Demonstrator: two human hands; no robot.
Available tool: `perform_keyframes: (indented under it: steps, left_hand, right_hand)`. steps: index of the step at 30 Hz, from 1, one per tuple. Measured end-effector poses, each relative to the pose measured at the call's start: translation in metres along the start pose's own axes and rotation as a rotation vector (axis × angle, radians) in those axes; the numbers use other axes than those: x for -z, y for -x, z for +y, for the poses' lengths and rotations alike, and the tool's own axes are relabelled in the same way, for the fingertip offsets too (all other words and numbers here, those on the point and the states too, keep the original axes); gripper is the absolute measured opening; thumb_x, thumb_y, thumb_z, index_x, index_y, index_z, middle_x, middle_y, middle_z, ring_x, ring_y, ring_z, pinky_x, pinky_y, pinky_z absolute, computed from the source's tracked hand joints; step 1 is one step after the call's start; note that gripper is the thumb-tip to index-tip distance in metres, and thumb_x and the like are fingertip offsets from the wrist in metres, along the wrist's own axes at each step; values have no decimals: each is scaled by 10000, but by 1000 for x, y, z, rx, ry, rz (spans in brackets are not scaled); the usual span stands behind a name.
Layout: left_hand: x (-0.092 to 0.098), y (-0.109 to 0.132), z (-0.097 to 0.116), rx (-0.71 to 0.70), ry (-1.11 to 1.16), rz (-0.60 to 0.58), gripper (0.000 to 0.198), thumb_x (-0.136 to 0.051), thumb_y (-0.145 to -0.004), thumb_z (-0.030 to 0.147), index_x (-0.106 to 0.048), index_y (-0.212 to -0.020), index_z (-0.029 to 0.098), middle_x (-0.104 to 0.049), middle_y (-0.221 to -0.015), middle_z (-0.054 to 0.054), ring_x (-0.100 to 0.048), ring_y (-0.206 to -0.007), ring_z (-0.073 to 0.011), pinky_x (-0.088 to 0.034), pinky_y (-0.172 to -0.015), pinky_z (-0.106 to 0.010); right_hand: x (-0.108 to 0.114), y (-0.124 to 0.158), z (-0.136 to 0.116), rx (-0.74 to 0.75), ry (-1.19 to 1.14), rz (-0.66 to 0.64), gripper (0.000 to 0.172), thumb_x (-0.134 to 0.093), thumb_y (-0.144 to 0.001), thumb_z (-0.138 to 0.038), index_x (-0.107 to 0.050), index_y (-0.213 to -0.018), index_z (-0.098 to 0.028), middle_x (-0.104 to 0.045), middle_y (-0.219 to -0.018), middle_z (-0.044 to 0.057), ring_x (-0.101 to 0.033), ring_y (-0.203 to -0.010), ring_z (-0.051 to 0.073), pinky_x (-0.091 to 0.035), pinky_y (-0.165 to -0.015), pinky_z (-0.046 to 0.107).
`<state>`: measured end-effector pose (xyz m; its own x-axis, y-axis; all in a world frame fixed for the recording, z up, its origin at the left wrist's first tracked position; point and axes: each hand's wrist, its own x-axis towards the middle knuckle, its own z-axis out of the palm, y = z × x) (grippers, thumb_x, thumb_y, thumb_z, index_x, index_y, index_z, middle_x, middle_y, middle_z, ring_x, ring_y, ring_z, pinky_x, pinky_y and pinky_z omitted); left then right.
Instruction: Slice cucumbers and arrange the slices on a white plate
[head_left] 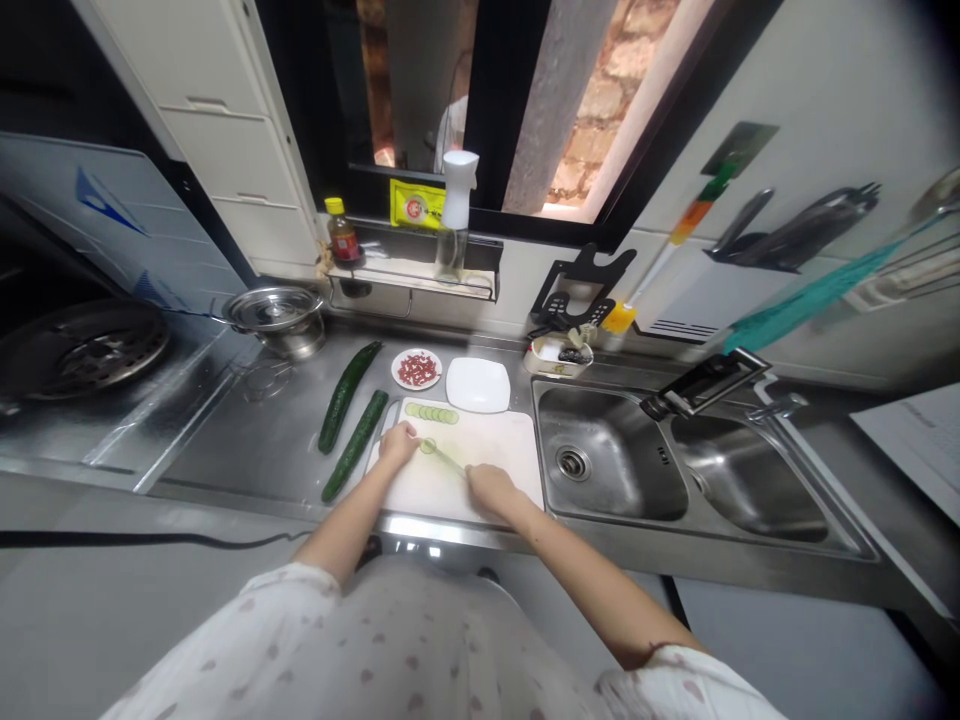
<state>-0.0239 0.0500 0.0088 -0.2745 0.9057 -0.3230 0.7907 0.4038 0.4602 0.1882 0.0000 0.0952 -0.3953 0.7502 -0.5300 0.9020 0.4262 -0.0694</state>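
Note:
On the white cutting board (pixel 420 490), my right hand (pixel 491 487) is closed around the handle end of a knife (pixel 448 460). Its narrow blade slants up and left toward my left hand. A thin cucumber slice (pixel 427 446) lies at the blade's tip. My left hand (pixel 397 443) is at the board's left side, fingers pinched together close to that slice; what they hold, if anything, is too small to make out. Behind them, a row of overlapping cucumber slices (pixel 431 413) lies along the board's far edge.
Two whole cucumbers (pixel 349 396) lie left of the board. Behind it stand a small plate of chopped red pieces (pixel 417 370) and a white square plate (pixel 478 385). A double sink (pixel 611 450) is on the right. A lidded steel pot (pixel 277 318) stands at the back left.

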Motion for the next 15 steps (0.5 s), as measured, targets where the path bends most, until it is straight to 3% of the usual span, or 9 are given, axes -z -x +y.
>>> perform_keyframes:
  steps: [10, 15]
  left_hand:
    - [1, 8, 3, -34, -21, 19, 174, -588, -801, 336, -639, -924, 223, -679, -959, -47, -619, -937, -216, -433, -760, -275]
    - [-11, 30, -3, -254, -57, 111, 246, -486, -880, 273, -619, -1078, 217, -621, -1051, -75, -576, -988, -197, -409, -837, -276]
  right_hand:
    - [11, 19, 11, -3, 14, -74, 341, -379, -867, -77, -645, -1078, -105, -673, -1038, 194, -647, -980, 258, -486, -764, 326]
    - [-8, 26, 14, -38, -45, -20, 343, -358, -885, -98, -614, -1111, -114, -675, -1013, 184, -642, -973, 255, -459, -746, 312]
